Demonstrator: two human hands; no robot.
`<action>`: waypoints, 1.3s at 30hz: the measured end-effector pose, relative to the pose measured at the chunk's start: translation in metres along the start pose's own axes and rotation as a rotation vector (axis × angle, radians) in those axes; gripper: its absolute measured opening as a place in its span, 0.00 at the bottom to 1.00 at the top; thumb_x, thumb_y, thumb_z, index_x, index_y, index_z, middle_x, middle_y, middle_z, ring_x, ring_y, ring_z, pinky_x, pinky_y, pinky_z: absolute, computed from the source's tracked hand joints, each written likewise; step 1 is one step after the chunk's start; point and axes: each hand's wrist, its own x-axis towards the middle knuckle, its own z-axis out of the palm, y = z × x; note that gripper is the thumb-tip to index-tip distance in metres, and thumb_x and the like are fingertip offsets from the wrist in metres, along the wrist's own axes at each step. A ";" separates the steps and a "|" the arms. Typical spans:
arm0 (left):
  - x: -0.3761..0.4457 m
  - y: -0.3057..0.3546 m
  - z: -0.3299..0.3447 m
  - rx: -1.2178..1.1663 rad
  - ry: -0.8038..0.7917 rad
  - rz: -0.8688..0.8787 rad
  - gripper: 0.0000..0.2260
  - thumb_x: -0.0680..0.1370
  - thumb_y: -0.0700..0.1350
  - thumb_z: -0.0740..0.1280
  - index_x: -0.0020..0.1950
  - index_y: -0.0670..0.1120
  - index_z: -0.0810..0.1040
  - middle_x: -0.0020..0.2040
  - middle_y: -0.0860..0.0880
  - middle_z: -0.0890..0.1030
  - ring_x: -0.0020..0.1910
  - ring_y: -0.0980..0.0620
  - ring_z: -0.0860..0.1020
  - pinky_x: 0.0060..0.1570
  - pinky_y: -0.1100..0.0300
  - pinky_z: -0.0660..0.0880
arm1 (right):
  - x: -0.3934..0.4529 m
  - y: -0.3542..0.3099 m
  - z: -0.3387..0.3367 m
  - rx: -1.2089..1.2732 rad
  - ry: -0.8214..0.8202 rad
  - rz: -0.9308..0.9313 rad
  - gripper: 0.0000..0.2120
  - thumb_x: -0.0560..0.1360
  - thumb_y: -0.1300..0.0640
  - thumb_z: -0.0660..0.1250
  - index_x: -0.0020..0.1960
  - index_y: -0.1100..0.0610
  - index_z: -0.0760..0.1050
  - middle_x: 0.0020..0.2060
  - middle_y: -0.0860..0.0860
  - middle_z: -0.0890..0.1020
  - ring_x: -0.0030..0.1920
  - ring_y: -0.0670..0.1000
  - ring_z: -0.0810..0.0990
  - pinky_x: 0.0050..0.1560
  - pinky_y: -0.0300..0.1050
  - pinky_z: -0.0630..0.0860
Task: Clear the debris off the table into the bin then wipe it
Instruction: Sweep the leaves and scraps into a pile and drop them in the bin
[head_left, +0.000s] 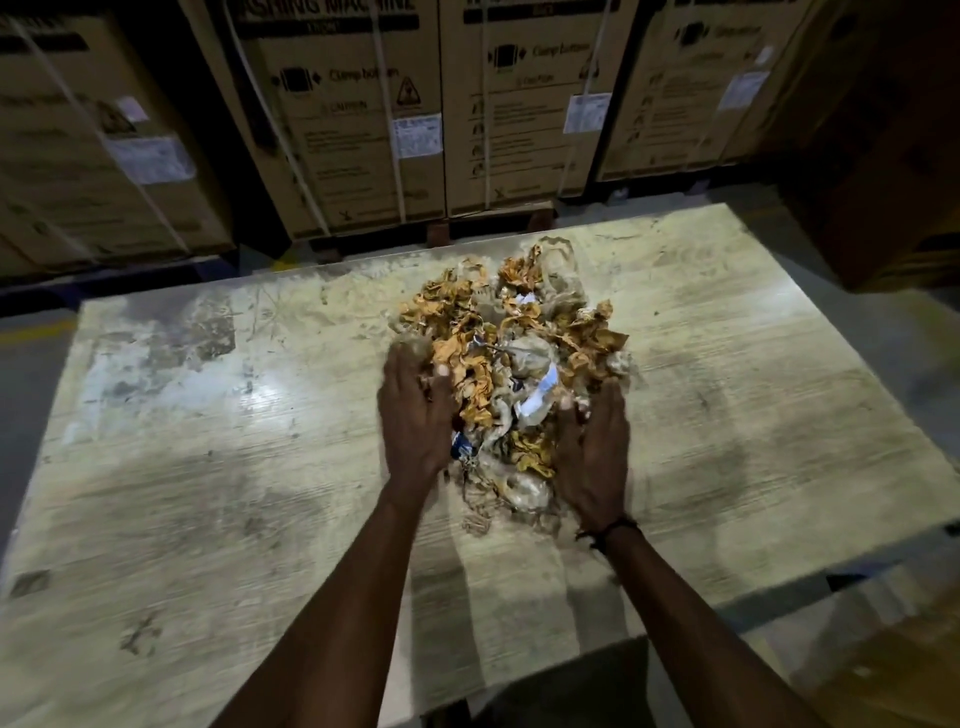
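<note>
A heap of debris (511, 364), made up of crumpled orange-brown scraps, clear plastic film and a few white and blue bits, is piled on a pale, scuffed table (218, 467), a little right of the middle and reaching toward the far edge. The near part of the heap is flanked by both hands. The left hand (415, 415) is laid against the left side of the pile, its fingers straight and close together, with the fingertips among the scraps. The right hand (592, 457) is set against the right side in the same way, fingers straight and pressed to the pile; a dark band (615, 527) is worn at its wrist. Nothing is pinched or gripped by either hand. Beyond the far edge of the table, a row of large strapped cardboard boxes (358, 119) with printed labels is stacked.
</note>
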 end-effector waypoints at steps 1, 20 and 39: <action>0.000 0.001 0.005 0.046 -0.074 0.036 0.30 0.85 0.67 0.50 0.84 0.53 0.58 0.83 0.47 0.63 0.79 0.43 0.65 0.75 0.37 0.66 | -0.001 -0.002 0.003 0.007 -0.044 -0.031 0.42 0.81 0.31 0.47 0.85 0.57 0.51 0.85 0.53 0.53 0.84 0.50 0.50 0.84 0.50 0.47; 0.086 0.021 0.021 0.036 -0.300 0.140 0.35 0.80 0.75 0.47 0.82 0.59 0.62 0.84 0.50 0.61 0.81 0.48 0.61 0.78 0.37 0.61 | 0.094 -0.013 0.018 0.190 -0.200 -0.124 0.31 0.85 0.41 0.52 0.83 0.56 0.59 0.83 0.54 0.61 0.83 0.52 0.57 0.83 0.48 0.53; 0.000 0.020 0.000 -0.038 -0.067 -0.010 0.28 0.84 0.65 0.53 0.81 0.54 0.67 0.83 0.52 0.64 0.81 0.51 0.62 0.78 0.40 0.62 | 0.039 -0.022 -0.020 0.362 -0.096 0.120 0.33 0.84 0.39 0.57 0.85 0.49 0.55 0.83 0.46 0.60 0.80 0.42 0.60 0.81 0.49 0.60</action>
